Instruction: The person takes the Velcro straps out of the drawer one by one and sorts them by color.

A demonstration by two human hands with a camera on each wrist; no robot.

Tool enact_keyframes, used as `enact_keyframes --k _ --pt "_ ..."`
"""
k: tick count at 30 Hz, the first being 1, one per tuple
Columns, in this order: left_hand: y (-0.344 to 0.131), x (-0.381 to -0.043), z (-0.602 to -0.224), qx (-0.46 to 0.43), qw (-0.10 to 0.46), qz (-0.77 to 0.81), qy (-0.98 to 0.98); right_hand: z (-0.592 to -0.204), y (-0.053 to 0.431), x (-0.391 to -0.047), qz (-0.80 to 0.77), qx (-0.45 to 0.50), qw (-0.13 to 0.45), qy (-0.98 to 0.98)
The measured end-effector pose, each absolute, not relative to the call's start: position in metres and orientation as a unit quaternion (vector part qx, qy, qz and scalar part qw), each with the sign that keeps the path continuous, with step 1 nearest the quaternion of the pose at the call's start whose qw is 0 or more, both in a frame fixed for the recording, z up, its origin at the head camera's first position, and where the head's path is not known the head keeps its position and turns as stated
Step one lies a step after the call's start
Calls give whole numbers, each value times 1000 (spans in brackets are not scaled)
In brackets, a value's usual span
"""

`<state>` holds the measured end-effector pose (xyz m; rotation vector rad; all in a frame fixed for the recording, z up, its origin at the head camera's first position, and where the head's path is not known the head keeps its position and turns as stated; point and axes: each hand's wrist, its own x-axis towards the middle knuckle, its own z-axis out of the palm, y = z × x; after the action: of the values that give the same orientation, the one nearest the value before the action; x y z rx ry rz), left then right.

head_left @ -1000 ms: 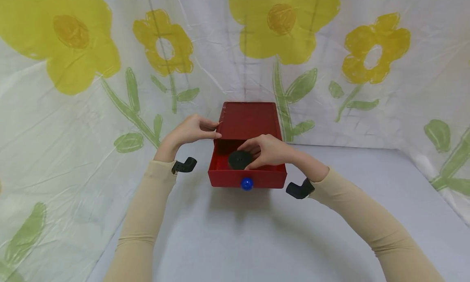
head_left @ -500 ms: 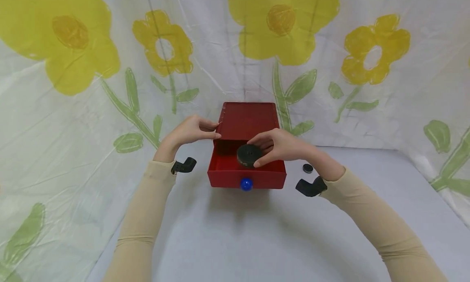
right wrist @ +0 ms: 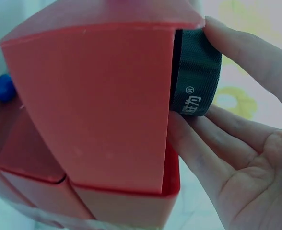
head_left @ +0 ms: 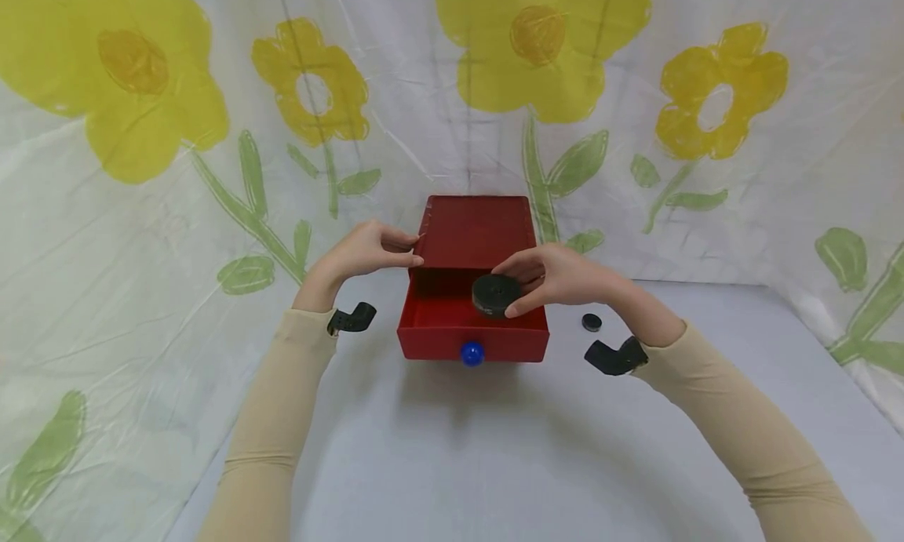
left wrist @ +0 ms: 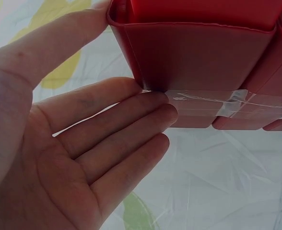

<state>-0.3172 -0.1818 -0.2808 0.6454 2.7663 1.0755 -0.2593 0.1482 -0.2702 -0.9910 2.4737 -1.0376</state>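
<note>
One thick black textured roll point(head_left: 497, 295), gripped between thumb and fingers of the right hand point(head_left: 558, 275), over one pulled-out red drawer point(head_left: 429, 344); its white lettering point(right wrist: 191, 103) partly hidden. One round blue knob point(head_left: 472, 354) on the drawer front. Left hand point(head_left: 367, 248), fingers straight, touches the side of a glossy red box point(head_left: 480, 232) near the table's point(head_left: 600, 448) far edge; lower units hidden from head view. One small black disc point(head_left: 592, 322), right of box, toward far edge; details unreadable.
</note>
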Motion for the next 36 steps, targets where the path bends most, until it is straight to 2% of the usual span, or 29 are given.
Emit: enact_keyframes --k 36 --pt "-182 -316 -278 210 56 357 908 -263 211 -249 -381 -289 103 872"
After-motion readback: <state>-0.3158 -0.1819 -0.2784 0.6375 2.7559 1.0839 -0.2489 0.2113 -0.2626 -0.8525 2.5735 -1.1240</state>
